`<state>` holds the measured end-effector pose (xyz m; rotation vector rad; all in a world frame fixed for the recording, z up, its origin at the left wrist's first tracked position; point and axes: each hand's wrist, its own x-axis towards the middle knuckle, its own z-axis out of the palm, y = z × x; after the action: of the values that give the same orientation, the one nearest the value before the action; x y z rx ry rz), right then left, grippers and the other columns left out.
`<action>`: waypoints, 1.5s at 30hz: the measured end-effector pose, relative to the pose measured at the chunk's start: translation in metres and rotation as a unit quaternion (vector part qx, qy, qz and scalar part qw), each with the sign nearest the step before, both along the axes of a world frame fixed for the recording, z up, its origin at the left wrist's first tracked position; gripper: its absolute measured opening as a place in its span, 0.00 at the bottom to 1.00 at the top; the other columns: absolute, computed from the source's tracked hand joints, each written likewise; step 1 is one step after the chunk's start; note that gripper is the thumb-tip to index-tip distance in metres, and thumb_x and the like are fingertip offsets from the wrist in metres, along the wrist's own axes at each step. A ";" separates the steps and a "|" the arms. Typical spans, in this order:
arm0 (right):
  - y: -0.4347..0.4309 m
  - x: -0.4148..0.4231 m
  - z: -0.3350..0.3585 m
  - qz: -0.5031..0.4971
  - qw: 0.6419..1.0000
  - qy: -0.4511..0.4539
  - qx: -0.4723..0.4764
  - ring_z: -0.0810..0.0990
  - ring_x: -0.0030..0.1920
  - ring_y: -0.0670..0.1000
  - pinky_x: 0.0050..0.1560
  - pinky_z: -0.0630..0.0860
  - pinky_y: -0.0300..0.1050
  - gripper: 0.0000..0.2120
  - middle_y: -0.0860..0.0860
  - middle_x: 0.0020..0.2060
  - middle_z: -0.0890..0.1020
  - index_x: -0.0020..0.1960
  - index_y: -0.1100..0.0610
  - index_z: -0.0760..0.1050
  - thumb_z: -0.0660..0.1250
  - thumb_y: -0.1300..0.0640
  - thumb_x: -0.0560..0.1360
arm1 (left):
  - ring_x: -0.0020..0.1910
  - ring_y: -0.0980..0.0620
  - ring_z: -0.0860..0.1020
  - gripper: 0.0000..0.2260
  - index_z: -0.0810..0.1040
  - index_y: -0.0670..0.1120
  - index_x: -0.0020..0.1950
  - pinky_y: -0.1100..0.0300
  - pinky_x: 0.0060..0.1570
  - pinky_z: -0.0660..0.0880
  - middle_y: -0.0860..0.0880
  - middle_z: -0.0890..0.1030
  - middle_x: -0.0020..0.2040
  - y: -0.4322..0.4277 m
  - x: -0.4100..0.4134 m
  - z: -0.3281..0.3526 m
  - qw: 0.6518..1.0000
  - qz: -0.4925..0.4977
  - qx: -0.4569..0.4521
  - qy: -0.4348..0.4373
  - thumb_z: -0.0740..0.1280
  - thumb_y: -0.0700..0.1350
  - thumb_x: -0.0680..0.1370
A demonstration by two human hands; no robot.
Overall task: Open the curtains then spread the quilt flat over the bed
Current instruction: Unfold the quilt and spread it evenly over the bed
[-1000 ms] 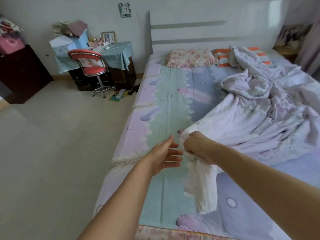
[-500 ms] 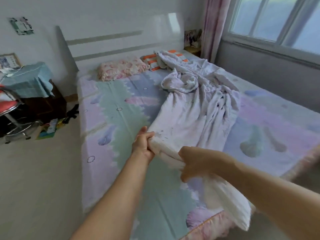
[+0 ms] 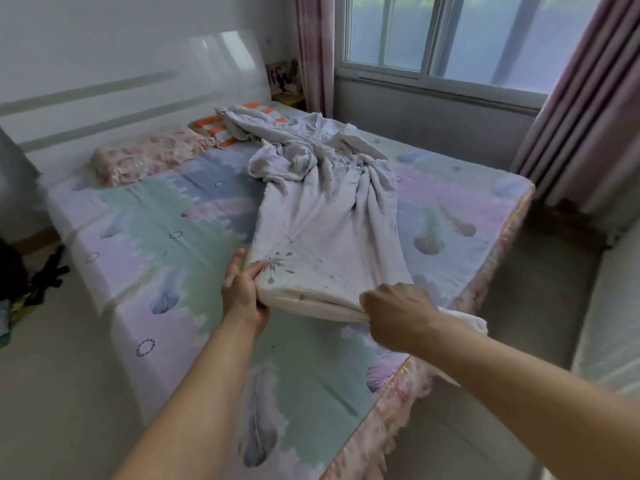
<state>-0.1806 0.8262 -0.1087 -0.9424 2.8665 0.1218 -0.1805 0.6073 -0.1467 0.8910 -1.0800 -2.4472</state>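
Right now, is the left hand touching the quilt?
Touching. The head view shows the left hand pinching the near edge of the quilt, thumb on top, while the right hand grips the same edge.

Bed (image 3: 166,271): filled the centre of the frame, headboard (image 3: 131,98) at upper left behind it.
Quilt (image 3: 322,216): lay bunched on the bed, running from upper centre down to mid-frame.
Pillows: one (image 3: 149,154) at left below the headboard; a second (image 3: 221,129) just right of it, partly under the quilt.
Left hand (image 3: 242,292): at the quilt's near left corner, gripping it.
Right hand (image 3: 398,317): at the quilt's near edge, right of the left hand, clenched on it.
Window (image 3: 446,36): upper right, behind the bed.
Curtains: one (image 3: 315,50) left of the window, one (image 3: 588,126) at right edge.
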 end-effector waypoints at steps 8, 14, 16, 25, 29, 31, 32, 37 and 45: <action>-0.010 0.111 -0.010 -0.040 0.999 -0.028 0.020 0.73 0.38 0.56 0.38 0.65 0.44 0.07 0.52 0.41 0.77 0.46 0.54 0.73 0.62 0.62 0.70 | 0.42 0.48 0.79 0.12 0.76 0.47 0.48 0.52 0.50 0.78 0.43 0.79 0.44 -0.011 0.104 -0.012 0.996 -0.005 -0.085 -0.012 0.64 0.30 0.75; -0.040 0.191 -0.023 -0.051 0.997 -0.059 0.015 0.72 0.38 0.55 0.39 0.66 0.44 0.08 0.52 0.43 0.78 0.48 0.53 0.73 0.61 0.61 0.71 | 0.37 0.51 0.78 0.11 0.76 0.49 0.46 0.63 0.32 0.79 0.46 0.79 0.41 -0.049 0.187 -0.026 0.985 -0.031 -0.161 -0.048 0.66 0.32 0.75; -0.049 0.210 -0.025 -0.046 0.996 -0.069 0.021 0.69 0.32 0.52 0.37 0.64 0.43 0.06 0.49 0.35 0.73 0.45 0.53 0.71 0.62 0.62 0.70 | 0.36 0.52 0.79 0.11 0.77 0.50 0.46 0.61 0.33 0.78 0.47 0.80 0.42 -0.061 0.210 -0.029 0.982 -0.039 -0.177 -0.061 0.67 0.33 0.75; -0.101 0.272 -0.032 -0.064 0.984 -0.165 0.030 0.68 0.31 0.48 0.29 0.62 0.41 0.08 0.49 0.34 0.69 0.37 0.52 0.64 0.61 0.63 0.69 | 0.36 0.52 0.81 0.10 0.79 0.51 0.45 0.62 0.28 0.77 0.48 0.82 0.42 -0.116 0.279 -0.032 0.968 -0.052 -0.235 -0.067 0.69 0.35 0.74; -0.138 0.292 -0.036 -0.075 0.977 -0.197 0.026 0.70 0.31 0.48 0.28 0.63 0.40 0.08 0.50 0.34 0.71 0.36 0.52 0.65 0.61 0.63 0.69 | 0.35 0.53 0.80 0.10 0.79 0.52 0.45 0.65 0.23 0.73 0.48 0.82 0.43 -0.154 0.300 -0.036 0.963 -0.064 -0.251 -0.073 0.69 0.36 0.75; -0.160 0.303 -0.041 -0.085 0.972 -0.217 0.024 0.70 0.31 0.48 0.28 0.63 0.40 0.10 0.49 0.34 0.71 0.35 0.51 0.64 0.62 0.62 0.69 | 0.35 0.53 0.80 0.10 0.79 0.51 0.45 0.67 0.23 0.73 0.48 0.82 0.44 -0.178 0.309 -0.041 0.960 -0.073 -0.259 -0.072 0.69 0.36 0.75; -0.172 0.309 -0.045 -0.088 0.969 -0.229 0.027 0.70 0.31 0.48 0.28 0.63 0.40 0.11 0.49 0.34 0.71 0.34 0.51 0.63 0.63 0.62 0.69 | 0.37 0.53 0.80 0.10 0.79 0.51 0.46 0.67 0.25 0.74 0.47 0.82 0.45 -0.191 0.313 -0.043 0.959 -0.080 -0.262 -0.069 0.69 0.35 0.75; -0.239 0.327 -0.066 -0.085 0.949 -0.288 0.098 0.73 0.37 0.49 0.37 0.68 0.41 0.08 0.47 0.38 0.72 0.46 0.51 0.66 0.66 0.56 0.72 | 0.37 0.50 0.82 0.14 0.75 0.40 0.59 0.63 0.28 0.77 0.45 0.83 0.46 -0.248 0.330 -0.053 0.966 -0.107 -0.195 -0.131 0.71 0.36 0.73; -0.312 0.312 -0.064 -0.164 0.956 -0.228 0.084 0.77 0.55 0.54 0.52 0.74 0.49 0.23 0.52 0.57 0.77 0.65 0.51 0.66 0.65 0.54 0.72 | 0.35 0.52 0.82 0.06 0.79 0.44 0.53 0.62 0.28 0.78 0.47 0.83 0.41 -0.291 0.306 -0.037 0.945 -0.253 -0.169 -0.119 0.66 0.40 0.78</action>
<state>0.1309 0.5140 -0.1731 -0.3874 2.4853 0.0989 0.1254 0.3165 -0.1839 0.8944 -1.9584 -2.4442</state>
